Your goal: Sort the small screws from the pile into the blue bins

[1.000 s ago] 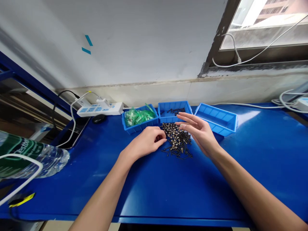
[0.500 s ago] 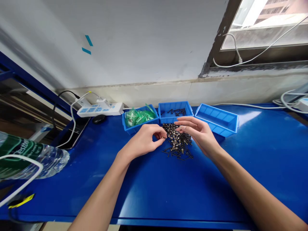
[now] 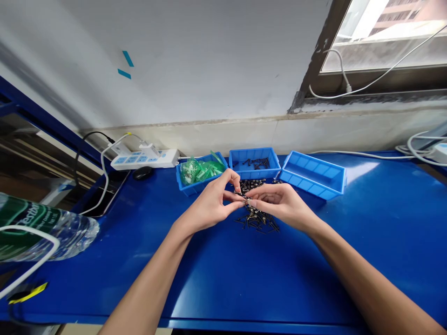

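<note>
My left hand [image 3: 216, 200] and my right hand [image 3: 281, 202] meet fingertip to fingertip above a pile of screws [image 3: 258, 218]. Between the pinched thumbs and fingers is a small metal screw [image 3: 246, 201], mostly covered, and both hands touch it. The pile mixes black and silvery pieces and lies loose on the blue table [image 3: 240, 279]; my fingers hide part of it. Right behind the pile stands a blue bin [image 3: 254, 173] with several black screws inside.
To the left, another blue bin [image 3: 195, 187] holds green plastic bags [image 3: 202, 168]. A third blue bin [image 3: 314, 184] stands angled at the right. Along the wall lie a power strip [image 3: 164, 159] and a black mouse [image 3: 142, 173]. A large water bottle [image 3: 75, 235] lies at far left.
My right hand has come down and left from above the pile, and its fingers have closed in a pinch against my left fingertips. My left hand has barely shifted.
</note>
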`<state>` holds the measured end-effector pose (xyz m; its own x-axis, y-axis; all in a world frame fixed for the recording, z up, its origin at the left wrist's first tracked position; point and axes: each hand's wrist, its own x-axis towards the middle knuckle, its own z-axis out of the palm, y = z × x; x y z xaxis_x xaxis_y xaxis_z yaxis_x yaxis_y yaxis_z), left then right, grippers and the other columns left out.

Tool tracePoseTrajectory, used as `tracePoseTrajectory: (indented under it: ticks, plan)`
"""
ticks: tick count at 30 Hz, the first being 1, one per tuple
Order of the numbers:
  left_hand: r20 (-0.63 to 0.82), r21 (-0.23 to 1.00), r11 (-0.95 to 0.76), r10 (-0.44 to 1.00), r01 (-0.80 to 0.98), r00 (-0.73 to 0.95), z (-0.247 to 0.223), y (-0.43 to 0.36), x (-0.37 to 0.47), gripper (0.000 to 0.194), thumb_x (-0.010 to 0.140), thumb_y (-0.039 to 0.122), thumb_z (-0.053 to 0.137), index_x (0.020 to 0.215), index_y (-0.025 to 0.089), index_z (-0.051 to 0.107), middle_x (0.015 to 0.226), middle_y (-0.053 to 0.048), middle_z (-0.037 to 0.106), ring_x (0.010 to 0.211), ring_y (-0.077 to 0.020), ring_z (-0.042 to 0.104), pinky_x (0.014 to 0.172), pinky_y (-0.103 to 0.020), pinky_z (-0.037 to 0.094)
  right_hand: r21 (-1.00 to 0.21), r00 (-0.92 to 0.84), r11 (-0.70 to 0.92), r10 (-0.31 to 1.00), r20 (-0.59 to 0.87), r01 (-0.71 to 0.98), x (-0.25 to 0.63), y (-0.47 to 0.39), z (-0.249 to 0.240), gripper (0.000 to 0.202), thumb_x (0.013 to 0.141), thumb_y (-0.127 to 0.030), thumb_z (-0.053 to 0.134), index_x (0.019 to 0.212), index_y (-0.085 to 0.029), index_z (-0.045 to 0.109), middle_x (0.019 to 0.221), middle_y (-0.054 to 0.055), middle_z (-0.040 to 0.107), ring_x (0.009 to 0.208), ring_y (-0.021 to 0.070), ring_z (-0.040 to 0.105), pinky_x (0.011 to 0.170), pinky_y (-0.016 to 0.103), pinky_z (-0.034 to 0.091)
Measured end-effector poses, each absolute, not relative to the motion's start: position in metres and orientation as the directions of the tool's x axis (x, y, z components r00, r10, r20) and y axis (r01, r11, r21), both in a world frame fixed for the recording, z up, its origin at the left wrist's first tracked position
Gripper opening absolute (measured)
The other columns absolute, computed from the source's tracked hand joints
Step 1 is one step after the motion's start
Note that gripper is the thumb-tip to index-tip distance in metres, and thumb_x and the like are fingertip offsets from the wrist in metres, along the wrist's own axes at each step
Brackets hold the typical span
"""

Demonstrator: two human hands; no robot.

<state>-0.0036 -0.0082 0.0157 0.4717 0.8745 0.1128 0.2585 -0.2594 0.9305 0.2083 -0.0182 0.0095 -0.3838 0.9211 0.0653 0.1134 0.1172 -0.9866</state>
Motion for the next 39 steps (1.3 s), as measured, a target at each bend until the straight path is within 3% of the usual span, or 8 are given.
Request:
tracePoseTrajectory:
  ticks: [5,8,11,14,18,22,29,39]
  plan:
    - [0.110,0.929,-0.266,0.862,0.258,0.494,0.013,-0.009,-0.002,0.033,0.083,0.015,0.070,0.103,0.024,0.045,0.110,0.001,0.055,0.081,-0.0131,0.076,0.073,-0.026,0.063,-0.993,-0.429,0.028,0.903,-0.022,0.111,0.205,-0.020,0.011,0.022,0.077,-0.036,0.080,0.086,-0.016,0.080,0.074,0.006,0.077,0.065,0.0184,0.072,0.061,0.028,0.058]
    - [0.152,0.879,-0.346,0.856,0.327,0.495,0.014,-0.009,-0.003,0.030,0.084,0.015,0.071,0.104,0.023,0.050,0.112,-0.001,0.058,0.080,-0.0132,0.074,0.072,-0.027,0.062,-0.993,-0.356,0.050,0.935,0.010,0.105,0.205,-0.019,0.012,0.024,0.074,-0.039,0.082,0.080,-0.016,0.079,0.069,0.006,0.075,0.063,0.0190,0.071,0.060,0.030,0.058]
    - [0.164,0.719,-0.500,0.798,0.483,0.580,0.013,-0.006,-0.006,0.016,0.085,0.013,0.071,0.097,0.020,0.063,0.100,-0.003,0.066,0.082,-0.0165,0.070,0.079,-0.032,0.060,-0.978,-0.053,0.169,0.985,0.164,0.124,0.211,-0.016,0.016,0.023,0.077,-0.040,0.077,0.075,-0.017,0.078,0.067,0.006,0.074,0.059,0.0188,0.070,0.058,0.031,0.058]
    - [0.108,0.587,-0.579,0.749,0.566,0.654,0.009,-0.003,-0.009,0.007,0.088,0.013,0.068,0.092,0.018,0.072,0.095,-0.005,0.071,0.083,-0.0188,0.069,0.082,-0.033,0.057,-0.953,0.337,0.224,0.897,0.284,0.206,0.221,-0.013,0.022,0.019,0.081,-0.035,0.071,0.073,-0.018,0.075,0.069,0.006,0.074,0.060,0.0191,0.070,0.057,0.032,0.059]
    - [0.098,0.562,-0.592,0.741,0.577,0.664,0.005,-0.001,-0.010,0.011,0.090,0.012,0.066,0.090,0.018,0.075,0.092,-0.005,0.071,0.077,-0.0166,0.067,0.076,-0.030,0.054,-0.937,0.533,0.205,0.779,0.331,0.282,0.231,-0.009,0.027,0.015,0.083,-0.031,0.067,0.082,-0.018,0.076,0.080,0.006,0.076,0.060,0.0187,0.071,0.054,0.032,0.057]
    - [0.093,0.559,-0.591,0.742,0.582,0.664,0.004,-0.001,-0.009,0.015,0.091,0.008,0.063,0.084,0.017,0.073,0.088,-0.004,0.069,0.075,-0.0157,0.065,0.074,-0.028,0.052,-0.932,0.524,0.208,0.780,0.342,0.297,0.230,-0.009,0.028,0.020,0.082,-0.032,0.067,0.093,-0.018,0.077,0.089,0.007,0.077,0.057,0.0171,0.069,0.046,0.029,0.049]
    - [0.117,0.523,-0.590,0.765,0.616,0.633,0.010,0.003,-0.015,0.016,0.091,0.008,0.061,0.086,0.018,0.071,0.091,-0.005,0.070,0.082,-0.0184,0.067,0.078,-0.030,0.053,-0.931,0.437,0.249,0.829,0.348,0.268,0.223,-0.013,0.026,0.020,0.082,-0.036,0.068,0.084,-0.018,0.075,0.084,0.007,0.077,0.056,0.0163,0.067,0.050,0.030,0.052]
    - [0.154,0.501,-0.650,0.716,0.571,0.681,0.001,-0.003,-0.003,0.015,0.093,0.010,0.064,0.100,0.018,0.075,0.098,-0.006,0.070,0.084,-0.0180,0.069,0.080,-0.032,0.056,-0.945,0.115,0.182,0.969,0.219,0.271,0.219,-0.012,0.018,0.026,0.080,-0.040,0.070,0.077,-0.015,0.075,0.072,0.008,0.075,0.057,0.0163,0.067,0.057,0.030,0.054]
